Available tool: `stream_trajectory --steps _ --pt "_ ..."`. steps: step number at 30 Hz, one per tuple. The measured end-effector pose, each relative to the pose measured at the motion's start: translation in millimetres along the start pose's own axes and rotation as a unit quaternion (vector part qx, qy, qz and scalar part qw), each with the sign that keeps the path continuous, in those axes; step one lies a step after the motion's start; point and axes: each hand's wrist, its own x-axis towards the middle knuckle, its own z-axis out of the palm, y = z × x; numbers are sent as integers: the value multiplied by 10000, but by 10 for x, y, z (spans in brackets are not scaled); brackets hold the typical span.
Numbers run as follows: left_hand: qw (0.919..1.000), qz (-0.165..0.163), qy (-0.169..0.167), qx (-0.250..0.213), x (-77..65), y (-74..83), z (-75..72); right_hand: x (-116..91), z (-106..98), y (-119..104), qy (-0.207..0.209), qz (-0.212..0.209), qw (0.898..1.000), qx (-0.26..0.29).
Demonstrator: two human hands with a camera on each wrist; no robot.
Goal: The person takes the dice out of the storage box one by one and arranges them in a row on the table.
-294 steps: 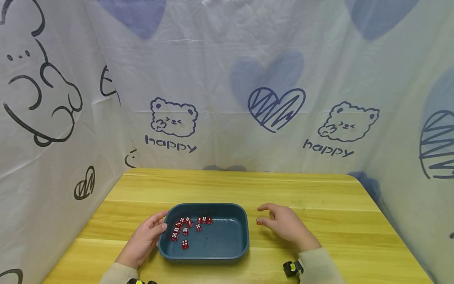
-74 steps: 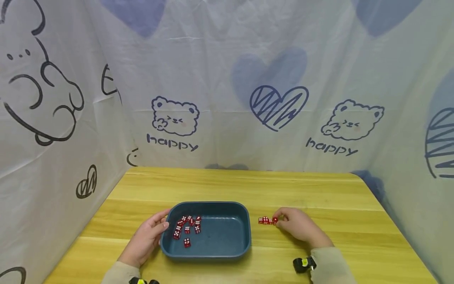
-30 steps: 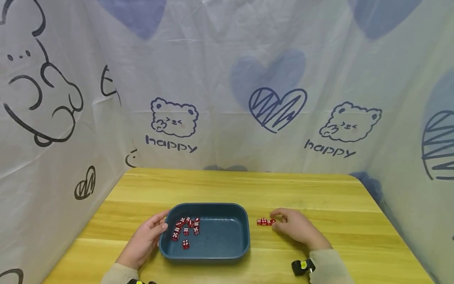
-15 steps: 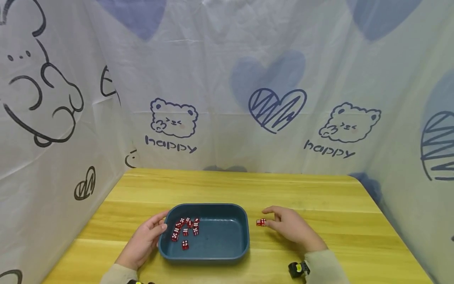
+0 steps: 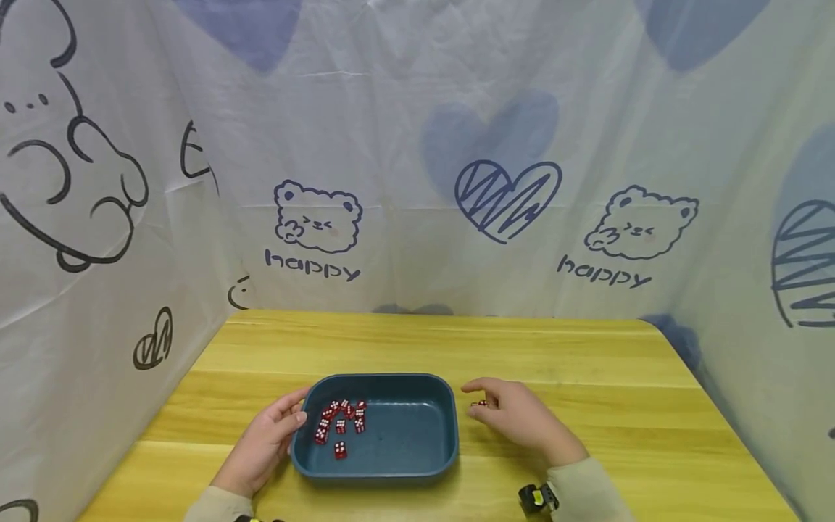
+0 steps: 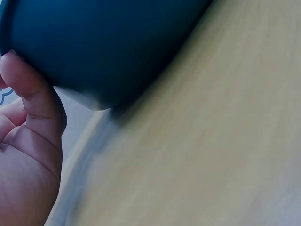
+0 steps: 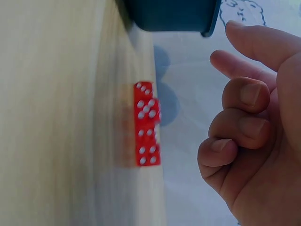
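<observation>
My left hand grips the left end of a dark teal plastic tray; in the left wrist view the thumb lies against its outer wall close to the rim. Red dice with white dots lie in the tray's left half. Right of the tray, my right hand is over a short row of red dice standing on the table. Its thumb and index finger are spread apart, the other fingers curl loosely, and nothing shows between them. From the head view the hand hides most of that row.
The yellow wood-grain table extends behind and right of the tray. White cloth printed with hearts and bears hangs behind and at both sides. A black device is strapped at my right wrist.
Compared with 9.8 s ago, fewer dice lie in the tray and more stand in the row outside. In the last second my right hand has moved left over the row. The left hand stays put.
</observation>
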Motion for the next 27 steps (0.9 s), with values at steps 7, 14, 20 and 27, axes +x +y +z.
stream_trajectory --steps 7,14,20,27 --pt "10000 37 -41 63 3 18 23 19 -19 -186 -46 -185 9998 -31" --pt "9999 76 -10 138 3 11 9 89 26 -412 -390 -477 9980 156" --pt "9999 81 -15 145 9 1 5 163 130 -586 -546 -658 9960 255" --pt "9998 65 -18 178 5 3 6 251 288 -746 -693 -784 9943 202"
